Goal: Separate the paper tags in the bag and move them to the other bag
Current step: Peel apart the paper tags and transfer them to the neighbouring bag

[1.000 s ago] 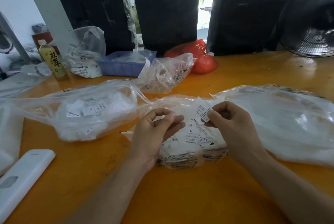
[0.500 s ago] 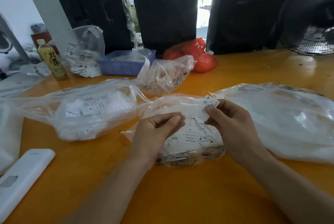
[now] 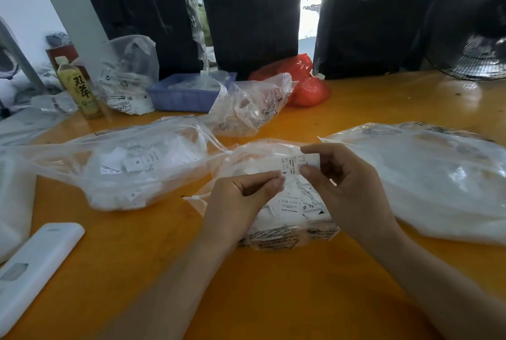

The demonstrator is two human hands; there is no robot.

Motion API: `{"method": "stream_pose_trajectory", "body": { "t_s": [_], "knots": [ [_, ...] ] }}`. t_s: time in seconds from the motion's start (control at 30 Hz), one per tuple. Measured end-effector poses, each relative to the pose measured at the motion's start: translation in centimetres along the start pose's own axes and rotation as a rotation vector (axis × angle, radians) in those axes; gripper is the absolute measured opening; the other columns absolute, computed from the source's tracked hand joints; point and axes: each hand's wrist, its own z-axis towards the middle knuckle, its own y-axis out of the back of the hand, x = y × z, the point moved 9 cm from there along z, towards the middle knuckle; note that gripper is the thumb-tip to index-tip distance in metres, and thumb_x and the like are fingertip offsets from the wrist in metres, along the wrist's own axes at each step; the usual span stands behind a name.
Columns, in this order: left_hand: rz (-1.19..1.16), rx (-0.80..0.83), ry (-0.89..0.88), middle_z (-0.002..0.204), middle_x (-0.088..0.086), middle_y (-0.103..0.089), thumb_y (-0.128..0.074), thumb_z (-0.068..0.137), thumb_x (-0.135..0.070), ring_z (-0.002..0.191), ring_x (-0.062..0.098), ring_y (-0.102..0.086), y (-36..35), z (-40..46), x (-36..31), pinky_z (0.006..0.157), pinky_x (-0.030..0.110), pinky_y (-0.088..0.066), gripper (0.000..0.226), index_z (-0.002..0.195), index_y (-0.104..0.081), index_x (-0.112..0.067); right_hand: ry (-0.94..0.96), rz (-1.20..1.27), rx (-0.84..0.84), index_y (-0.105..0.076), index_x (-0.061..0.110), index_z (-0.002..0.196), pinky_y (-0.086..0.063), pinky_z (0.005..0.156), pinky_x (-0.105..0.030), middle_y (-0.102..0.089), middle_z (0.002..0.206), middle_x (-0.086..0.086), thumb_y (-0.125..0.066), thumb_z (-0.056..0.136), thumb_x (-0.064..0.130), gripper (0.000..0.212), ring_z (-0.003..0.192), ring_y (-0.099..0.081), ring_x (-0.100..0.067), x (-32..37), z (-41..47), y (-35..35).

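The right hand (image 3: 345, 189), having lifted a white printed paper tag (image 3: 298, 164) clear of the open clear plastic bag (image 3: 287, 235) at the table's near middle, now pinches it while the left hand (image 3: 241, 202), fingers curled and apparently empty, closes in to separate it.

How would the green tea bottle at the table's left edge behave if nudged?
The tea bottle stands upright, tall and narrow, so it would probably tip rather than slide. Lying down, its round body would likely roll on the table.

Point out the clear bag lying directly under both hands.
The small middle bag of tags, black print along its near edge; the larger bags lie off to the left and right.
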Motion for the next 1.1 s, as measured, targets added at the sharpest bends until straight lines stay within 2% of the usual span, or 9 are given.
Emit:
{"method": "stream_pose_trajectory", "body": {
  "t_s": [0.07,0.13,0.23,0.37,0.5,0.67,0.8,0.97,1.1],
  "knots": [
    [0.026,-0.006,-0.008,0.102,-0.011,-0.082,-0.084,0.085,-0.034,0.101,0.003,-0.076,0.0,0.0,0.0,0.087,0.013,-0.056,0.025,0.107,-0.084,-0.023,0.019,-0.038,-0.01,-0.06,0.051,0.104,-0.054,0.074,-0.013,-0.07,0.095,0.022,-0.073,0.093,0.024,0.032,0.088,-0.068,-0.004,0.3,0.0,-0.1],
    [0.041,-0.009,-0.015,0.102,-0.012,-0.082,-0.085,0.085,-0.032,0.1,0.002,-0.076,0.0,0.1,0.0,0.085,0.011,-0.055,0.024,0.107,-0.085,-0.021,0.04,-0.07,-0.024,-0.058,0.051,0.101,-0.052,0.075,-0.011,-0.068,0.099,0.027,-0.073,0.094,0.022,0.033,0.09,-0.067,0.0,0.4,0.0,-0.1],
    [0.058,-0.004,-0.027,0.101,-0.013,-0.081,-0.085,0.086,-0.031,0.099,0.0,-0.076,-0.1,0.0,0.0,0.084,0.009,-0.054,0.023,0.107,-0.085,-0.021,0.071,-0.095,-0.054,-0.059,0.044,0.101,-0.05,0.075,-0.007,-0.067,0.1,0.029,-0.073,0.094,0.02,0.028,0.09,-0.066,0.003,0.5,-0.1,0.1],
    [0.064,0.003,-0.038,0.102,-0.018,-0.08,-0.084,0.087,-0.029,0.1,-0.003,-0.075,-0.1,-0.1,-0.1,0.083,0.007,-0.053,0.022,0.108,-0.084,-0.021,0.092,-0.116,-0.065,-0.059,0.042,0.101,-0.049,0.076,-0.007,-0.066,0.102,0.029,-0.073,0.094,0.02,0.027,0.091,-0.065,0.004,0.5,-0.1,0.1],
    [0.09,0.0,-0.052,0.102,-0.021,-0.079,-0.084,0.088,-0.028,0.099,-0.004,-0.074,-0.1,0.0,-0.1,0.082,0.006,-0.052,0.021,0.108,-0.084,-0.022,0.117,-0.151,-0.071,-0.062,0.037,0.1,-0.048,0.076,-0.007,-0.069,0.087,0.024,-0.073,0.095,0.017,0.023,0.09,-0.064,0.004,0.6,-0.2,0.2],
    [0.028,0.002,-0.006,0.103,-0.014,-0.081,-0.082,0.087,-0.027,0.09,0.012,-0.08,0.0,0.0,0.2,0.082,0.018,-0.059,0.021,0.107,-0.084,-0.025,0.16,-0.22,-0.042,-0.069,0.023,0.104,-0.046,0.078,-0.005,-0.065,0.089,0.024,-0.072,0.095,0.014,0.013,0.092,-0.063,0.003,1.0,-0.2,0.0],
    [-0.004,0.004,0.008,0.104,-0.01,-0.082,-0.082,0.079,-0.037,0.085,0.017,-0.081,-0.1,-0.1,0.2,0.084,0.028,-0.064,0.033,0.108,-0.084,-0.022,0.156,-0.212,-0.043,-0.07,0.022,0.103,-0.047,0.078,-0.005,-0.065,0.089,0.024,-0.072,0.095,0.014,0.012,0.091,-0.064,0.002,1.1,-0.2,0.0],
    [0.004,0.039,-0.009,0.102,-0.007,-0.082,-0.084,0.081,-0.031,0.098,0.009,-0.078,-0.5,-0.1,0.1,0.09,0.019,-0.059,0.026,0.106,-0.084,-0.024,0.158,-0.201,-0.068,-0.069,0.023,0.102,-0.048,0.079,-0.006,-0.065,0.088,0.024,-0.073,0.094,0.014,0.012,0.092,-0.064,0.002,1.2,-0.2,0.2],
    [0.038,0.023,-0.023,0.1,-0.011,-0.082,-0.083,0.086,-0.025,0.096,0.006,-0.078,-0.2,0.0,0.0,0.084,0.012,-0.056,0.023,0.11,-0.083,-0.02,0.153,-0.23,-0.035,-0.07,0.022,0.102,-0.045,0.078,-0.005,-0.066,0.088,0.021,-0.072,0.094,0.013,0.012,0.092,-0.062,0.002,0.8,-0.2,-0.1]
  ]
}}
